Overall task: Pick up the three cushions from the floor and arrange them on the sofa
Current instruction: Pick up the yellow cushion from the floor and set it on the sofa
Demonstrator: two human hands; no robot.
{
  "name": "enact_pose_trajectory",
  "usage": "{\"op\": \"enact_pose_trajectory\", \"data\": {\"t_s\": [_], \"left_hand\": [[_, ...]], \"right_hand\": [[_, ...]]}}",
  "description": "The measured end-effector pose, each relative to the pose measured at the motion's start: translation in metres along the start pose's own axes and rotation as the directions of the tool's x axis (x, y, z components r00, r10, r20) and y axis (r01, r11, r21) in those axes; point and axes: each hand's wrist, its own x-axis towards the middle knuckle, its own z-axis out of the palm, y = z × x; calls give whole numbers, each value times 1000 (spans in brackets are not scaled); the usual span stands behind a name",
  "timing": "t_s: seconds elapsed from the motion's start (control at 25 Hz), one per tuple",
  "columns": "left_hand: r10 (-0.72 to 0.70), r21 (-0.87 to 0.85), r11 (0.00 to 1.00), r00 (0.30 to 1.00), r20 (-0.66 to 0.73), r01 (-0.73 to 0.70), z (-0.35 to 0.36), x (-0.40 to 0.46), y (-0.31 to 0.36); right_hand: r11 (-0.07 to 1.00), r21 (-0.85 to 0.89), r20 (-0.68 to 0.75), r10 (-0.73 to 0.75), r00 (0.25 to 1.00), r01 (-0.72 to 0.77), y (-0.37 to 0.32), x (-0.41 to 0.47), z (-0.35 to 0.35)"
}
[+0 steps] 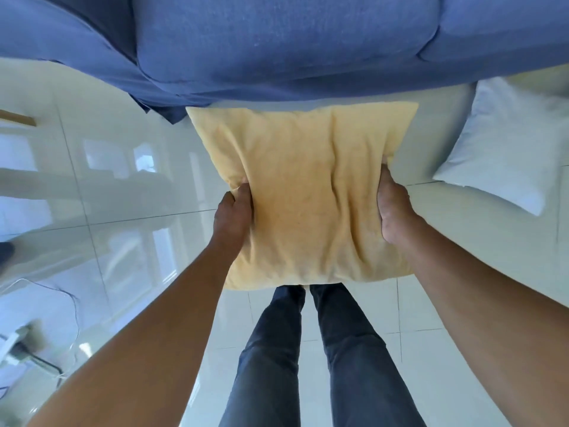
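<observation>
A pale yellow cushion (303, 192) hangs in the air in front of me, just below the front edge of the blue sofa (277, 44). My left hand (232, 212) grips its left edge and my right hand (394, 211) grips its right edge, bunching the fabric. A white cushion (505, 143) lies on the floor at the right, close to the sofa's front. Only these two cushions are in view.
Glossy white floor tiles (123, 211) spread out on the left and right. My legs in dark trousers (323, 349) stand below the cushion. Cables and a small white device (18, 349) lie at the lower left. A wooden edge (17, 117) shows at far left.
</observation>
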Motion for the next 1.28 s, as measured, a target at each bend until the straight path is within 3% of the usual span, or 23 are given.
{"op": "enact_pose_trajectory", "data": {"t_s": [0.16, 0.48, 0.76, 0.96, 1.28], "left_hand": [[43, -50, 998, 999, -26, -44, -49, -94, 41], [268, -167, 942, 951, -153, -292, -123, -238, 111], [382, -256, 864, 895, -230, -434, -143, -301, 150], [387, -336, 834, 898, -208, -437, -154, -323, 181], [421, -404, 783, 881, -216, -473, -177, -298, 254]], "right_hand": [[994, 87, -21, -61, 998, 62, -36, -107, -24], [937, 153, 15, -320, 947, 314, -107, -268, -65], [867, 247, 29, -452, 891, 432, -144, -330, -93], [828, 263, 52, -525, 849, 496, -172, -348, -105], [790, 273, 88, -588, 804, 549, -260, -349, -87]]}}
